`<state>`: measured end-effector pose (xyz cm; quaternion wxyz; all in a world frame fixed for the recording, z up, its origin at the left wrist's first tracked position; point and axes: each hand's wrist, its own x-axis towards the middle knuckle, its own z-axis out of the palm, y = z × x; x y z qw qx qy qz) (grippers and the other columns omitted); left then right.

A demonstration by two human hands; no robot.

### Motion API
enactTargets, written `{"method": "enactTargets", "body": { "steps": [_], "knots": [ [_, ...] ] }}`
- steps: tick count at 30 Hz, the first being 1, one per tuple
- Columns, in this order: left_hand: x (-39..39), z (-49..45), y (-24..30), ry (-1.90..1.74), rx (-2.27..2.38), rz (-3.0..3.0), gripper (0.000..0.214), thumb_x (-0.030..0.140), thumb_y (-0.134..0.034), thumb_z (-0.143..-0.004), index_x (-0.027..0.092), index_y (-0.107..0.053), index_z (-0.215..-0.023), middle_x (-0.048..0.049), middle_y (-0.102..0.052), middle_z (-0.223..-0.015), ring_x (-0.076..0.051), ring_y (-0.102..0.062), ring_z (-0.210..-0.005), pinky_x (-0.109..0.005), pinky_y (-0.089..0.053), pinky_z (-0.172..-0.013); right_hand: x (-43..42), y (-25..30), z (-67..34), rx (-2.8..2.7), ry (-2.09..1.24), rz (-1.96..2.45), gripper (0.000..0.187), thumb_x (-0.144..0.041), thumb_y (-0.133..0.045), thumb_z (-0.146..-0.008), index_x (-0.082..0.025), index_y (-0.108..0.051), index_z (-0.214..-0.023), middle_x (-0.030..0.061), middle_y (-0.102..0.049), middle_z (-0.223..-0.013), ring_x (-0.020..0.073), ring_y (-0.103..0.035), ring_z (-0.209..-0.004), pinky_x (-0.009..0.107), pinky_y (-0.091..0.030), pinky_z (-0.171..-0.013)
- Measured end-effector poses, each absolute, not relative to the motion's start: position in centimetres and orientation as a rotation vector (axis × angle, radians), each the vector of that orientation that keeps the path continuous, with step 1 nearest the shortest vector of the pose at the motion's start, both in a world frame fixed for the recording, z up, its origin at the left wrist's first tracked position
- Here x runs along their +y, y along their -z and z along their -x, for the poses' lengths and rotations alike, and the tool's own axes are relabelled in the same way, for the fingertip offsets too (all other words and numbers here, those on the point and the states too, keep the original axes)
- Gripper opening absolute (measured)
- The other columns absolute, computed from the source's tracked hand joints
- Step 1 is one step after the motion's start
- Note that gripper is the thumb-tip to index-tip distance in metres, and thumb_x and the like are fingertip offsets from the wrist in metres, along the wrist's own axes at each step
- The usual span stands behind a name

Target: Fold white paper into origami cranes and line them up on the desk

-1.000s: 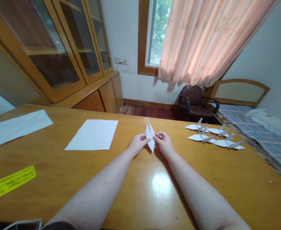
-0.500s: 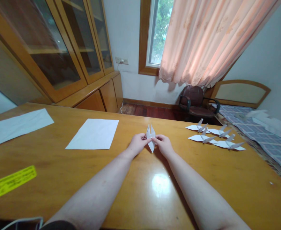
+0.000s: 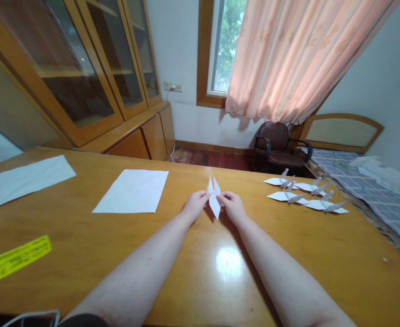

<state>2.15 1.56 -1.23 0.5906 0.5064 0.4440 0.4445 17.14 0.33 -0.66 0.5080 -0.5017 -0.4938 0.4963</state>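
A small white folded paper piece [image 3: 214, 200] with two upward points is held upright just above the wooden table [image 3: 200, 268]. My left hand [image 3: 195, 205] pinches its left side and my right hand [image 3: 233, 205] pinches its right side. Both hands have their fingers closed on the paper. Several finished white paper cranes [image 3: 305, 194] lie on the table to the right of my hands.
A flat white sheet [image 3: 131, 191] lies left of my hands, another sheet [image 3: 24, 180] at the far left, and a yellow strip [image 3: 14, 260] near the front left. Beyond the table stand wooden cabinets [image 3: 84, 77], a dark chair [image 3: 276, 145] and a bed [image 3: 373, 181].
The folded piece has been shifted slightly between my fingers; its lower tip shows a little longer now. My hands stay in the same spot.
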Motion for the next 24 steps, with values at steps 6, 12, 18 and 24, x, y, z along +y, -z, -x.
{"method": "enactTargets", "body": {
  "steps": [6, 12, 18, 24],
  "knots": [
    [1.8, -1.9, 0.9, -1.131, 1.053, -1.068, 0.032, 0.046, -0.067, -0.066, 0.016, -0.057, -0.074, 0.0012, -0.063, -0.064, -0.012, -0.057, -0.057, -0.023, -0.045, -0.056, 0.2, 1.1, -17.0, -1.306, -1.103, 1.256, 0.025, -0.042, -0.067, -0.065, -0.018, -0.061, -0.061, 0.0005, -0.06, -0.056, 0.014, -0.053, -0.052, 0.026, -0.043, -0.053],
    [1.9, -1.5, 0.6, -1.14, 1.183, -1.223, 0.027, 0.041, -0.068, -0.066, 0.015, -0.062, -0.064, 0.0011, -0.062, -0.059, -0.013, -0.055, -0.056, -0.023, -0.041, -0.056, 0.0, 1.2, -16.9, -1.404, -1.045, 1.295, 0.023, -0.039, -0.066, -0.066, -0.017, -0.061, -0.062, 0.0, -0.06, -0.057, 0.0135, -0.053, -0.053, 0.026, -0.041, -0.054],
    [1.7, -1.4, 0.0, -1.127, 1.271, -1.309, 0.023, 0.037, -0.066, -0.067, 0.014, -0.067, -0.066, -0.0009, -0.065, -0.062, -0.014, -0.056, -0.059, -0.024, -0.041, -0.058, 0.1, 1.5, -16.9, -1.362, -1.13, 1.236, 0.024, -0.04, -0.066, -0.067, -0.018, -0.057, -0.062, -0.0025, -0.057, -0.055, 0.0118, -0.049, -0.05, 0.024, -0.038, -0.051],
    [1.6, -1.5, -0.1, -1.112, 1.222, -1.301, 0.021, 0.035, -0.065, -0.068, 0.014, -0.068, -0.07, -0.0028, -0.068, -0.067, -0.015, -0.059, -0.063, -0.025, -0.043, -0.06, 0.1, 2.0, -16.9, -1.354, -1.171, 1.207, 0.024, -0.039, -0.067, -0.066, -0.018, -0.055, -0.061, -0.0028, -0.056, -0.055, 0.0108, -0.048, -0.05, 0.023, -0.037, -0.05]
  ]
}}
